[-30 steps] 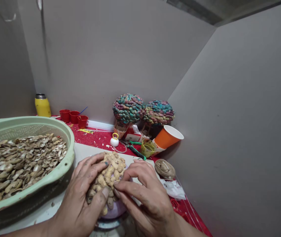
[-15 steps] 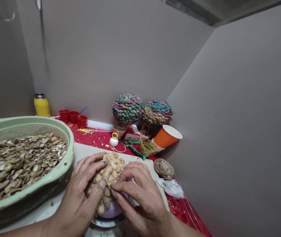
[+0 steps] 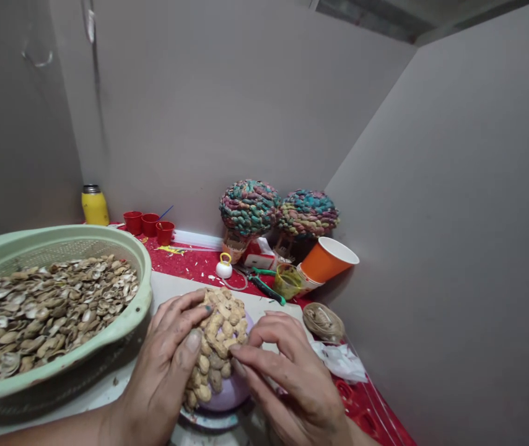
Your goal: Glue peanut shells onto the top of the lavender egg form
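Observation:
A purple rounded form [image 3: 225,394] stands in front of me, its top and left side covered with peanut shells [image 3: 220,328]. My left hand [image 3: 171,347] curves around the left side, fingers and thumb resting on the shells. At the right side is my right hand [image 3: 287,365], its thumb and index fingertip pinched together against the edge of the shells. Whatever those fingertips hold, if anything, is hidden. Under the form shows part of a round, paint-marked base [image 3: 211,421].
A green basket [image 3: 144,297] of shell halves fills the left. Behind are a yellow bottle [image 3: 95,207], red cups [image 3: 150,225], two colourful shell-covered balls [image 3: 250,207], green-handled pliers [image 3: 267,288] and an orange cup [image 3: 324,261]. Twine [image 3: 324,322] and white plastic [image 3: 343,361] lie right.
The whole view has shifted, so things appear further right. My right fingertips are slightly farther from my left thumb, and more of the shells shows between the hands.

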Demonstrator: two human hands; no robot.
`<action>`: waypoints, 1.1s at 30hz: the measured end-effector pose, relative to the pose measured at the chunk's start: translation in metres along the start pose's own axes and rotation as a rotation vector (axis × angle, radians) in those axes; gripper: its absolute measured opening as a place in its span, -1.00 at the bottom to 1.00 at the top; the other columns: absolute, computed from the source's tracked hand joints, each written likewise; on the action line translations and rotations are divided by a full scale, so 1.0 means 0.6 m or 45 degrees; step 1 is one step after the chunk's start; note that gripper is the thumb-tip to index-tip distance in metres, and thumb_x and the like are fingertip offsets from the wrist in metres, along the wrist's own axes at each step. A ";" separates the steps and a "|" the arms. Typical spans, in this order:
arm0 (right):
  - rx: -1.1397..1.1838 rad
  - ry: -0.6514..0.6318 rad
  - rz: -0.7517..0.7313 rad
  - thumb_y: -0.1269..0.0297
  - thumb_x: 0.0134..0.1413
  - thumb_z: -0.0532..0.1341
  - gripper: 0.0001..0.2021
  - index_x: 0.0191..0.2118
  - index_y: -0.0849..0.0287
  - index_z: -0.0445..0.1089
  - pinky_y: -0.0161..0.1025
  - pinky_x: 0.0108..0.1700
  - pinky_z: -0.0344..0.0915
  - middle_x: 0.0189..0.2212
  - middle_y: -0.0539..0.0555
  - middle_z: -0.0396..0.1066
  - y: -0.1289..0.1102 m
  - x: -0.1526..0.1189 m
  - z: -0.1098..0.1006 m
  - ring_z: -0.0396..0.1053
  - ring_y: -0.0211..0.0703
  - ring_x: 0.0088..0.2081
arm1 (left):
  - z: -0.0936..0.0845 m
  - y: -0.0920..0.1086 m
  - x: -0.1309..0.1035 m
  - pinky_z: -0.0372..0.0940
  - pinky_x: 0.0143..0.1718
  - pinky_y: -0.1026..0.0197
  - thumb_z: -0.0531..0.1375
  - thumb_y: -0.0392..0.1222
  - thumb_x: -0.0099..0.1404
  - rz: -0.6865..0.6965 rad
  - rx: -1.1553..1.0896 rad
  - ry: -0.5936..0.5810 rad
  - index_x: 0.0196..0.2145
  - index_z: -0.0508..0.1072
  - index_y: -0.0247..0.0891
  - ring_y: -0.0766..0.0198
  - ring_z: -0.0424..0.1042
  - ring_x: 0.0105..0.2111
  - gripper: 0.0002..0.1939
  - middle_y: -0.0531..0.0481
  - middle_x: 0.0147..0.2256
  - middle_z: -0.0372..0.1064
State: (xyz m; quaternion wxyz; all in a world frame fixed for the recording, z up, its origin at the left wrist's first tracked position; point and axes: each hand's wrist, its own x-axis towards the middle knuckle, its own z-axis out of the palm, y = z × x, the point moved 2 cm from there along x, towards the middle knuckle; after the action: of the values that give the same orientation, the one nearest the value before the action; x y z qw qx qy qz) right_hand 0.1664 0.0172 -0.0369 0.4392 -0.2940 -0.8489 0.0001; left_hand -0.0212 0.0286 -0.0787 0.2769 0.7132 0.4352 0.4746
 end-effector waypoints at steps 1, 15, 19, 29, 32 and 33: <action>-0.007 -0.004 -0.024 0.62 0.09 0.15 -0.68 -0.10 0.10 0.39 -0.02 -0.21 0.32 -0.36 0.06 0.36 -0.001 0.000 0.001 0.33 -0.08 -0.28 | -0.001 0.002 0.000 0.07 0.24 -0.14 -0.11 -0.07 0.45 -0.004 0.004 0.002 0.01 0.40 -0.11 0.07 0.14 0.21 -0.64 -0.09 0.18 0.25; 0.008 -0.001 -0.045 0.60 0.12 0.15 -0.71 -0.09 0.13 0.39 -0.02 -0.13 0.32 -0.30 0.09 0.39 -0.006 0.016 -0.013 0.35 -0.05 -0.20 | -0.006 -0.004 0.000 0.10 0.22 -0.17 -0.13 -0.09 0.45 0.038 0.072 0.009 0.05 0.45 -0.09 0.03 0.18 0.20 -0.58 -0.09 0.18 0.30; -0.076 -0.152 -0.141 0.32 0.28 0.11 -0.62 0.18 0.17 0.23 0.14 0.14 0.20 0.09 0.25 0.30 0.005 0.013 -0.007 0.18 0.12 0.17 | -0.005 -0.013 -0.003 0.09 0.23 -0.19 -0.11 -0.09 0.44 0.087 0.095 0.008 0.10 0.41 -0.04 0.03 0.18 0.21 -0.58 -0.05 0.19 0.29; -0.090 -0.167 0.250 0.19 0.37 -0.01 -0.42 0.40 0.04 -0.25 0.10 0.32 -0.01 0.38 0.12 -0.14 0.033 0.003 0.004 -0.19 -0.02 0.37 | -0.001 -0.029 -0.004 0.11 0.23 -0.25 -0.11 -0.09 0.44 0.059 0.049 0.042 0.09 0.42 -0.04 0.01 0.17 0.22 -0.58 -0.06 0.22 0.25; 0.044 -0.287 0.398 0.21 0.33 0.06 -0.38 0.38 0.01 -0.22 0.10 0.31 0.01 0.38 0.12 -0.11 0.030 0.012 0.008 -0.16 -0.04 0.37 | -0.001 -0.031 -0.003 0.13 0.22 -0.25 -0.10 -0.10 0.44 0.082 0.049 0.030 0.08 0.43 -0.03 0.00 0.19 0.21 -0.59 -0.04 0.21 0.26; 0.086 -0.322 0.426 0.21 0.32 0.08 -0.38 0.38 0.00 -0.20 0.12 0.31 0.00 0.37 0.12 -0.10 0.029 0.016 0.011 -0.15 -0.04 0.37 | -0.001 -0.031 -0.003 0.13 0.22 -0.25 -0.09 -0.10 0.44 0.088 0.048 0.028 0.08 0.44 -0.03 0.00 0.19 0.20 -0.59 -0.04 0.21 0.27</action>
State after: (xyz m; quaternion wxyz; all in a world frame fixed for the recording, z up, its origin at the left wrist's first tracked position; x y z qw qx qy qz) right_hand 0.1664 0.0381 -0.0384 0.3326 -0.4137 -0.8362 0.1382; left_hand -0.0289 0.0359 -0.0945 0.2423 0.7276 0.4222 0.4833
